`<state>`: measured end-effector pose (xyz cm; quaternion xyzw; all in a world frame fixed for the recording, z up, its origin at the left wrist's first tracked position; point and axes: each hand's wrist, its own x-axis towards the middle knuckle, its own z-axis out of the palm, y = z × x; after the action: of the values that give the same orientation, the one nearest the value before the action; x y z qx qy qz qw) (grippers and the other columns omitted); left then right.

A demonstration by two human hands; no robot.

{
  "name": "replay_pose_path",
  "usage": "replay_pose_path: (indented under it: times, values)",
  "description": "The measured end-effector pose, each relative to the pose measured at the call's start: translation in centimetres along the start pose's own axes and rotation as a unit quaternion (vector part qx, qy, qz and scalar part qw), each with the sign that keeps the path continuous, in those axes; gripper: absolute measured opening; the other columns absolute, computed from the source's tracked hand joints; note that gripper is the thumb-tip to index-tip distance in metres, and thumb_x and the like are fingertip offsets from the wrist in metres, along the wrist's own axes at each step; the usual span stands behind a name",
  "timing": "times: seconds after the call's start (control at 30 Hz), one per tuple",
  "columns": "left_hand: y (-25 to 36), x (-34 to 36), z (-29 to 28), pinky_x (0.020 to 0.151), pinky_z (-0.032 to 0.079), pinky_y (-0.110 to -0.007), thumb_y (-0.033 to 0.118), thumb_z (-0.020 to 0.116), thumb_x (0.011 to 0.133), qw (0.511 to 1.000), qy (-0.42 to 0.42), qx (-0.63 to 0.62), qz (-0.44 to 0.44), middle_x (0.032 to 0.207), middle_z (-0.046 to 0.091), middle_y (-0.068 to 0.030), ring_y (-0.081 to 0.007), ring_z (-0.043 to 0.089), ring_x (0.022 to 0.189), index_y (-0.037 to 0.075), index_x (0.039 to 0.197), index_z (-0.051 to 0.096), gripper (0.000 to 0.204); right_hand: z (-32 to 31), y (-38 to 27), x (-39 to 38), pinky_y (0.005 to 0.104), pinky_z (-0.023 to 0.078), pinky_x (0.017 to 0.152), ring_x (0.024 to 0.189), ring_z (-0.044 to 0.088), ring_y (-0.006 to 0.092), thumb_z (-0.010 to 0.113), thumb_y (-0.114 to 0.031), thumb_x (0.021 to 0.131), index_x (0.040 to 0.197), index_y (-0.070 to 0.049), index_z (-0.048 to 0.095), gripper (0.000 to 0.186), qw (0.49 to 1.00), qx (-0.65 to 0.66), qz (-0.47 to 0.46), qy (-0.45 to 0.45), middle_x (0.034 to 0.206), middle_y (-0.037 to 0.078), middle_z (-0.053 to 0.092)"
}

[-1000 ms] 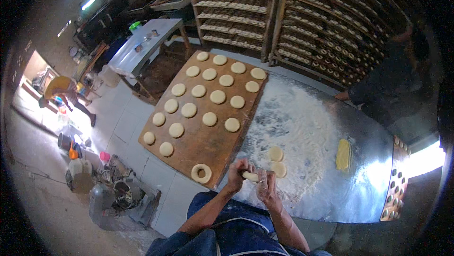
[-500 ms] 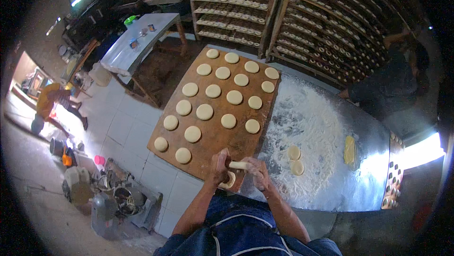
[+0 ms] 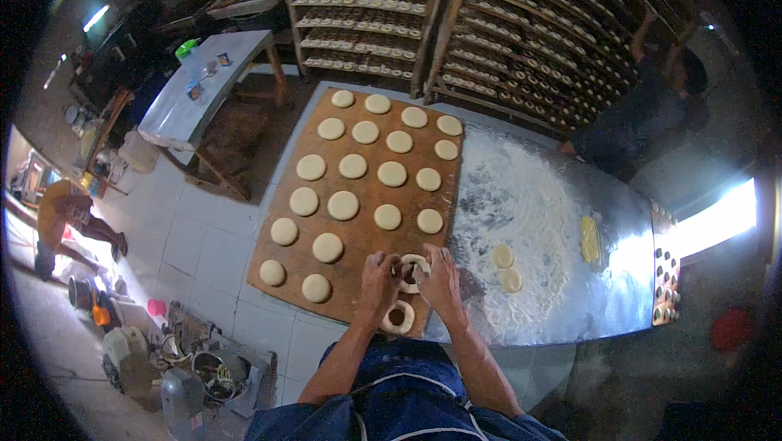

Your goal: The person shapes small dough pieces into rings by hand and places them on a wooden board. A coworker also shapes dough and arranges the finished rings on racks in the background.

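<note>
A dough ring sits low over the wooden board, at its near right part. My left hand holds the ring's left side with curled fingers. My right hand grips its right side. Brown board shows through the hole. Just nearer to me lies a second dough ring, flat on the board and untouched. Several flat dough rounds without holes cover the rest of the board in loose rows.
Right of the board, a flour-dusted metal table bears two touching dough rounds and a pale yellow slab. Tall racks of dough rings stand behind. One person leans at the far right; another bends at left, beyond a mixer.
The dough ring, held edge-on above the board before, is now turned flat and lowered onto or near it, beyond the other ring. The whole view has shifted slightly.
</note>
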<state>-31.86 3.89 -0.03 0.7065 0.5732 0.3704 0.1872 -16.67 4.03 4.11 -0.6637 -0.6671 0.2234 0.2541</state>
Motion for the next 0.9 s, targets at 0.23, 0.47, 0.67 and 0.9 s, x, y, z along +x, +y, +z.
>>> replay_pose_path:
  times: [0.23, 0.47, 0.67, 0.9]
  values:
    - [-2.6, -4.7, -8.2, 0.091, 0.040, -0.052, 0.010, 0.069, 0.085, 0.970, 0.115, 0.169, -0.131, 0.108, 0.058, -0.0201, -0.0403, 0.054, 0.106, 0.003, 0.115, 0.058, 0.034, 11.7, -6.9, 6.7, 0.0477, 0.045, 0.096, 0.110, 0.057, 0.0395, 0.058, -0.014, 0.089, 0.121, 0.002, 0.057, 0.035, 0.945, 0.020, -0.319, -0.063, 0.114, 0.023, 0.060]
    - [-6.9, -4.7, -10.7, 0.092, 0.041, -0.052, 0.010, 0.084, 0.069, 0.982, -0.049, 0.043, -0.180, 0.106, 0.063, -0.0213, -0.0431, 0.054, 0.107, 0.000, 0.110, 0.060, 0.048, 13.6, -7.7, 7.3, 0.0476, 0.048, 0.090, 0.104, 0.062, 0.0378, 0.066, -0.011, 0.081, 0.109, 0.006, 0.060, 0.033, 0.960, 0.070, -0.175, -0.206, 0.106, 0.023, 0.065]
    - [2.5, -3.7, -11.6, 0.080, 0.052, -0.041, 0.006, 0.077, 0.078, 0.957, -0.104, -0.112, -0.246, 0.098, 0.067, -0.0199, -0.0340, 0.067, 0.094, -0.001, 0.112, 0.062, 0.038, 3.8, -4.4, 2.2, 0.0450, 0.051, 0.087, 0.100, 0.063, 0.0365, 0.073, -0.011, 0.079, 0.105, -0.005, 0.069, 0.027, 0.943, 0.239, -0.174, -0.151, 0.105, 0.019, 0.066]
    - [15.6, -1.4, 4.3, 0.086, 0.050, -0.044, 0.012, 0.071, 0.083, 0.933, -0.300, -0.196, -0.016, 0.105, 0.065, -0.0187, -0.0389, 0.062, 0.097, 0.004, 0.112, 0.065, 0.031, -15.5, 15.9, -9.3, 0.0456, 0.051, 0.089, 0.107, 0.061, 0.0366, 0.073, -0.010, 0.078, 0.102, -0.006, 0.071, 0.025, 0.997, -0.006, 0.083, 0.002, 0.111, 0.018, 0.065]
